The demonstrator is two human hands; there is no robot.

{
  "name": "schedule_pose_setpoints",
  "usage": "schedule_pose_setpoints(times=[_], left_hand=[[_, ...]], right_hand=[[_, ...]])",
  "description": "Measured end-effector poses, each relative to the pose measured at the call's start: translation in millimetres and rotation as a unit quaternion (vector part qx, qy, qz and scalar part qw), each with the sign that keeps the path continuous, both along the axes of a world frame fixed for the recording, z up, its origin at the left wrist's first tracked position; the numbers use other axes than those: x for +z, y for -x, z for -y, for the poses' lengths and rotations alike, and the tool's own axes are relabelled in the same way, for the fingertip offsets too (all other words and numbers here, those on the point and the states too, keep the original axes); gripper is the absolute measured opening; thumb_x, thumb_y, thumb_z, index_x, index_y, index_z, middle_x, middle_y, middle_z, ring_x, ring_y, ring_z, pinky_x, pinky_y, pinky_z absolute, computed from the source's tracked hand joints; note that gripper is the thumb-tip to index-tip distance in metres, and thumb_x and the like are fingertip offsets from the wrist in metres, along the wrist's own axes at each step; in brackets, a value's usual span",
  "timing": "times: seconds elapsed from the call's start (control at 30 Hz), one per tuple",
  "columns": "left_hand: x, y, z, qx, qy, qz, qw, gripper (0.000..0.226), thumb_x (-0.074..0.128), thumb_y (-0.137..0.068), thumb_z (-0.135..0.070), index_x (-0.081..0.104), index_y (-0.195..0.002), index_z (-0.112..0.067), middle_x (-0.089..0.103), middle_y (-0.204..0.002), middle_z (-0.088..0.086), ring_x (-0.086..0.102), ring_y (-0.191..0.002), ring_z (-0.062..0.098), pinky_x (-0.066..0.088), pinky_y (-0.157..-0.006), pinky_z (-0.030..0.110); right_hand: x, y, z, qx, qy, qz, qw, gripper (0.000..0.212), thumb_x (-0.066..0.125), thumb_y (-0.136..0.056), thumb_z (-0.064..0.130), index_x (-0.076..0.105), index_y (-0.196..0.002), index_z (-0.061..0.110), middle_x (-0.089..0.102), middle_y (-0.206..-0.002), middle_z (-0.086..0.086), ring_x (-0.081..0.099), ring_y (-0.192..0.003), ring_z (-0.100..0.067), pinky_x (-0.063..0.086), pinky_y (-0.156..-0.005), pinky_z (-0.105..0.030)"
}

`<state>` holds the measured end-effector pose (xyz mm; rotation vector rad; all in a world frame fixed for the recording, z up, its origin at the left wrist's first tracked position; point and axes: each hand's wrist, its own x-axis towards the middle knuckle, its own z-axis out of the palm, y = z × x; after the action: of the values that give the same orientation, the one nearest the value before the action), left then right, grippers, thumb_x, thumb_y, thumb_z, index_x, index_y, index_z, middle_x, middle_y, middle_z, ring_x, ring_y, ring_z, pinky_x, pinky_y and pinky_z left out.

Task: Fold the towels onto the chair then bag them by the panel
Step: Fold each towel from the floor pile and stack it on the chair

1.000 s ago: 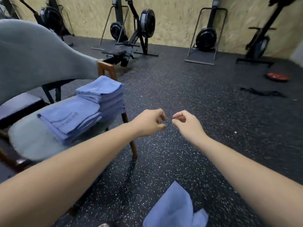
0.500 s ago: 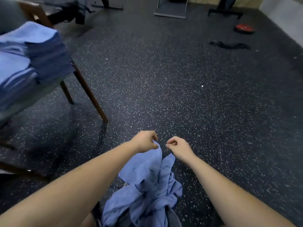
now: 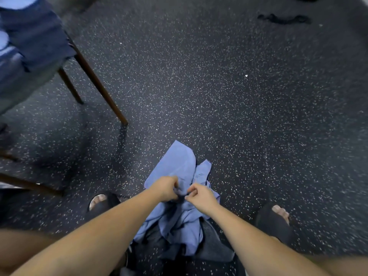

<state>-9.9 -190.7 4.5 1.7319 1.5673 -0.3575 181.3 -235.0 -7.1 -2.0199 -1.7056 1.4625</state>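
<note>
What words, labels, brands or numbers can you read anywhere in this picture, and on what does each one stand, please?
No text can be read in this picture.
folded towels on the chair: too blurred to show any print.
crumpled blue towel: no print on the folds that show.
black sandals: no mark visible.

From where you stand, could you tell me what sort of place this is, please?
Probably a gym or exercise room, though no machines show: the floor looks like dark speckled rubber, folded towels sit on a chair, and the left hand and right hand grip a loose towel.
</note>
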Motion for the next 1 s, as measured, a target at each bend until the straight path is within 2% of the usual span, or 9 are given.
schedule_pose_setpoints(times=[0.13, 0.23, 0.33, 0.4, 0.47, 0.6, 0.7, 0.8, 1.0], left_hand=[[0.0, -2.1, -1.7, 0.033, -0.036, 0.029, 0.998, 0.023, 0.073, -0.087, -0.021, 0.072, -0.110, -0.017, 0.075, -0.100, 0.003, 0.068, -0.100, 0.025, 0.046, -0.074, 0.030], [14.0, -3.4, -14.2, 0.063, -0.051, 0.064, 0.995, 0.025, 0.080, -0.088, -0.028, 0.073, -0.109, -0.017, 0.071, -0.094, 0.002, 0.061, -0.088, 0.020, 0.040, -0.072, 0.029], [39.0, -2.3, -35.4, 0.111, -0.063, 0.119, 0.985, 0.024, 0.087, -0.083, -0.030, 0.073, -0.099, -0.020, 0.068, -0.081, -0.006, 0.059, -0.071, 0.013, 0.043, -0.064, 0.029], [59.9, -2.1, -51.6, 0.141, -0.083, 0.155, 0.974, 0.021, 0.089, -0.080, -0.027, 0.071, -0.090, -0.023, 0.069, -0.078, -0.006, 0.061, -0.070, 0.015, 0.048, -0.067, 0.029], [83.2, -2.4, -65.5, 0.172, -0.099, 0.200, 0.959, 0.021, 0.091, -0.080, -0.024, 0.071, -0.086, -0.024, 0.073, -0.080, -0.002, 0.066, -0.074, 0.018, 0.057, -0.073, 0.034], [134.7, -4.6, -85.2, 0.225, -0.114, 0.285, 0.925, 0.020, 0.091, -0.083, -0.013, 0.074, -0.093, -0.015, 0.080, -0.092, 0.011, 0.076, -0.080, 0.021, 0.062, -0.073, 0.039], [181.8, -7.4, -95.6, 0.241, -0.112, 0.348, 0.899, 0.022, 0.087, -0.087, -0.005, 0.073, -0.103, -0.008, 0.080, -0.098, 0.019, 0.080, -0.085, 0.028, 0.061, -0.078, 0.044], [229.0, -10.3, -102.3, 0.222, -0.136, 0.374, 0.890, 0.017, 0.081, -0.092, -0.002, 0.074, -0.106, -0.008, 0.077, -0.098, 0.023, 0.077, -0.083, 0.026, 0.063, -0.078, 0.040], [319.1, -16.5, -107.5, 0.161, -0.197, 0.389, 0.885, 0.011, 0.084, -0.091, -0.012, 0.080, -0.099, -0.006, 0.079, -0.092, 0.015, 0.071, -0.081, 0.020, 0.065, -0.090, 0.048]], right_hand=[[-0.6, 9.3, 2.7, 0.015, -0.015, -0.007, 1.000, 0.030, 0.085, -0.081, 0.028, 0.065, -0.103, 0.030, 0.073, -0.089, 0.007, 0.067, -0.085, -0.010, 0.050, -0.079, -0.021], [6.9, 12.4, -7.0, -0.001, -0.050, -0.023, 0.998, 0.043, 0.085, -0.077, 0.025, 0.066, -0.116, 0.024, 0.066, -0.087, 0.010, 0.062, -0.081, -0.010, 0.051, -0.081, -0.027], [32.2, 13.6, -24.9, -0.041, -0.076, -0.050, 0.995, 0.061, 0.085, -0.079, 0.023, 0.056, -0.133, 0.026, 0.066, -0.093, 0.012, 0.065, -0.084, -0.009, 0.050, -0.078, -0.021], [56.8, 14.9, -38.3, -0.077, -0.098, -0.082, 0.989, 0.065, 0.089, -0.078, 0.028, 0.048, -0.128, 0.028, 0.069, -0.096, 0.012, 0.068, -0.087, -0.006, 0.054, -0.078, -0.027], [84.5, 17.6, -50.2, -0.108, -0.120, -0.112, 0.980, 0.063, 0.093, -0.075, 0.034, 0.046, -0.118, 0.025, 0.072, -0.098, 0.010, 0.072, -0.090, -0.008, 0.057, -0.082, -0.035], [137.8, 22.1, -73.0, -0.121, -0.178, -0.121, 0.969, 0.056, 0.095, -0.071, 0.045, 0.053, -0.102, 0.025, 0.077, -0.091, 0.010, 0.074, -0.087, -0.004, 0.059, -0.077, -0.030], [180.1, 17.7, -89.1, -0.094, -0.216, -0.132, 0.963, 0.037, 0.090, -0.081, 0.030, 0.061, -0.103, 0.026, 0.077, -0.091, 0.009, 0.072, -0.084, -0.005, 0.057, -0.074, -0.023], [223.4, 7.9, -103.9, -0.044, -0.243, -0.123, 0.961, 0.029, 0.076, -0.090, 0.007, 0.065, -0.110, 0.023, 0.072, -0.083, 0.010, 0.060, -0.066, 0.003, 0.046, -0.062, -0.014], [309.3, -20.7, -120.6, 0.018, -0.304, -0.096, 0.948, 0.028, 0.066, -0.094, 0.003, 0.072, -0.111, 0.024, 0.070, -0.072, 0.008, 0.049, -0.049, 0.002, 0.039, -0.050, -0.017]])
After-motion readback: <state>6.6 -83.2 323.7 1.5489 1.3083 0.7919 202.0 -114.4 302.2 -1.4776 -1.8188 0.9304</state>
